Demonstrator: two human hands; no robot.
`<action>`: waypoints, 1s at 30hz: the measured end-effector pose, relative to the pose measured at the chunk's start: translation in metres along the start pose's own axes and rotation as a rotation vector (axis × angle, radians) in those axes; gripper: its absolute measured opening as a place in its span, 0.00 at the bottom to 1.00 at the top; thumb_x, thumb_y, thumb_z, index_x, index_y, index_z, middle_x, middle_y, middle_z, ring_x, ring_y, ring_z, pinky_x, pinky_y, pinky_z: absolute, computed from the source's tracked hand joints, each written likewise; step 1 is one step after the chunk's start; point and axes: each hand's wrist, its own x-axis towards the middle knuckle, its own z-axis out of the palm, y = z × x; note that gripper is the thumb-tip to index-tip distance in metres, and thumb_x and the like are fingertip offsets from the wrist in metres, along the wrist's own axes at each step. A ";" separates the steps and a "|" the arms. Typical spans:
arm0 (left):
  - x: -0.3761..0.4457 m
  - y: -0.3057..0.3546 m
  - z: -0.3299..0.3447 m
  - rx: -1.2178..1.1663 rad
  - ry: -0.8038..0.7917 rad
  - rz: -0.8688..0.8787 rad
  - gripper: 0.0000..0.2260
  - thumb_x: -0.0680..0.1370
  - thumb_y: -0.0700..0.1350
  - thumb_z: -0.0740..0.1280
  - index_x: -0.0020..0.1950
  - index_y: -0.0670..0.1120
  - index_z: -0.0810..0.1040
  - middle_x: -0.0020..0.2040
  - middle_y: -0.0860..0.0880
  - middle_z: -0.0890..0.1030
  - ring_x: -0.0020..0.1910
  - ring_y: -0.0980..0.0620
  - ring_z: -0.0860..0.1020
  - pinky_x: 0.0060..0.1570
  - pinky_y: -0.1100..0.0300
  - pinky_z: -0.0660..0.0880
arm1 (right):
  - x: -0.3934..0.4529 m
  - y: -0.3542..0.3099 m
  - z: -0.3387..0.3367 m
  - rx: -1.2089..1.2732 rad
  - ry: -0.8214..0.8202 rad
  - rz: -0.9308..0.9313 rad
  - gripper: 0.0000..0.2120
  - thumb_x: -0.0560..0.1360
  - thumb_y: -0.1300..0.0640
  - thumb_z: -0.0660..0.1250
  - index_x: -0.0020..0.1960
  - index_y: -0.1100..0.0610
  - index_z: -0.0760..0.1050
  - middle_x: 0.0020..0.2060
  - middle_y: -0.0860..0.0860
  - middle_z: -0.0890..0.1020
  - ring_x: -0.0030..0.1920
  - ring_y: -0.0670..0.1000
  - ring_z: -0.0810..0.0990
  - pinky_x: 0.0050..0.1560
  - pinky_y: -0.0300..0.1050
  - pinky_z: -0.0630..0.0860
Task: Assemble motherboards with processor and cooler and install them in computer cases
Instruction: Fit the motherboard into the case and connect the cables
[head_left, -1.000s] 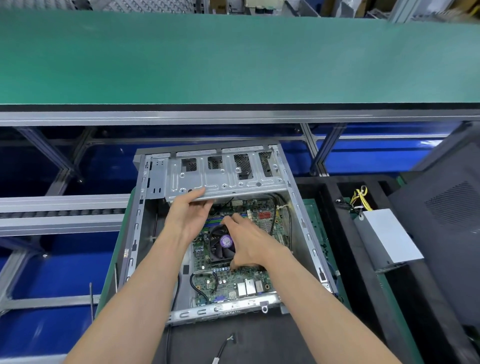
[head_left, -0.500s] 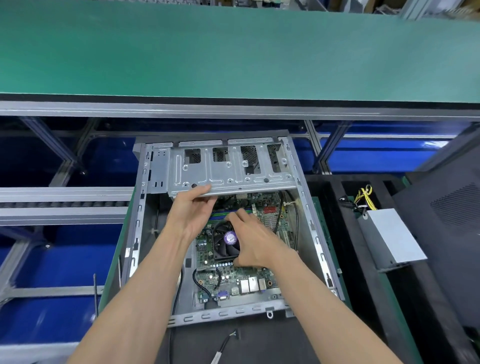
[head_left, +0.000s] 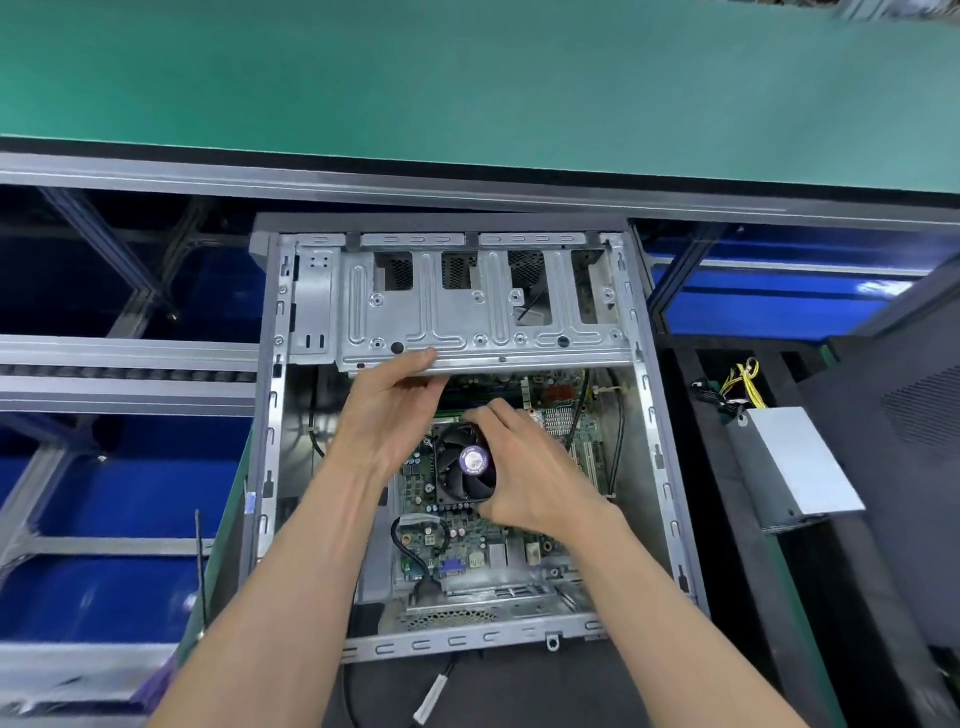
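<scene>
Two hands work inside the open computer case (head_left: 644, 415), where the motherboard (head_left: 467, 545) lies flat on the case floor, its far edge tucked beneath the drive cage (head_left: 483, 317). The right hand (head_left: 524, 473) has its grip clamped on the cooler (head_left: 462, 470), thumb on the near side, fingers curled over the far side. The left hand (head_left: 389, 410) grips the cage's lower edge, thumb on top. Seating well likely means nudging the board by the cooler until its rear ports meet the back panel, keeping the loose black cable (head_left: 402, 545) from being pinched. A power supply (head_left: 795, 467) lies to the right on the table (head_left: 857, 597)
</scene>
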 end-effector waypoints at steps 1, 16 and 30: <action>-0.001 0.000 0.001 0.002 -0.004 0.002 0.04 0.69 0.31 0.70 0.42 0.36 0.82 0.43 0.41 0.80 0.48 0.46 0.81 0.56 0.57 0.80 | 0.000 0.000 -0.001 -0.003 -0.002 0.000 0.44 0.62 0.55 0.78 0.73 0.55 0.62 0.62 0.49 0.68 0.59 0.54 0.71 0.53 0.57 0.78; -0.004 -0.002 0.002 -0.030 0.025 0.007 0.05 0.68 0.30 0.70 0.40 0.37 0.84 0.43 0.42 0.82 0.47 0.47 0.83 0.59 0.58 0.79 | -0.013 -0.005 -0.005 -0.062 -0.014 -0.020 0.36 0.58 0.59 0.76 0.63 0.57 0.65 0.55 0.52 0.69 0.49 0.54 0.70 0.41 0.55 0.79; -0.001 -0.001 0.001 -0.024 0.044 0.012 0.06 0.70 0.30 0.68 0.39 0.38 0.84 0.43 0.42 0.82 0.47 0.47 0.83 0.63 0.55 0.77 | -0.014 -0.007 -0.004 -0.118 -0.044 -0.050 0.33 0.59 0.62 0.75 0.53 0.52 0.56 0.50 0.48 0.60 0.46 0.53 0.66 0.37 0.51 0.73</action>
